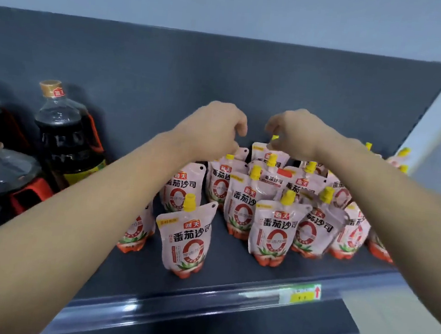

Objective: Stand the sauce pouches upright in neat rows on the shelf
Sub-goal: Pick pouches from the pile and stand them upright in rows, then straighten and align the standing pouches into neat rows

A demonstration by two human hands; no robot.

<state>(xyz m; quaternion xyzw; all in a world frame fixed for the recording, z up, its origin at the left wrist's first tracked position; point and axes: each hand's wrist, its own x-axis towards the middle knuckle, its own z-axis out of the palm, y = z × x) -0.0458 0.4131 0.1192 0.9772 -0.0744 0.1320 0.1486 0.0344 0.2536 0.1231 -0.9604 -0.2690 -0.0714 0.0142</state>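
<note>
Several pink tomato-sauce pouches with yellow caps stand in a loose cluster on the dark shelf (230, 268). One pouch (185, 240) stands alone at the front, and another (274, 231) stands right of it. Both my arms reach to the back of the cluster. My right hand (296, 132) pinches the yellow cap of a back-row pouch (268, 154). My left hand (212, 126) hovers with curled fingers just left of it, above a partly hidden pouch (242, 153). Its fingertips are hidden, so whether it holds anything is unclear.
Large dark soy-sauce bottles (62, 134) with red handles stand at the left of the shelf. A dark back panel (169, 74) closes the shelf behind. A price-tag strip (301, 293) runs along the front edge. More pouches (403, 153) stand at the far right by a pale side wall.
</note>
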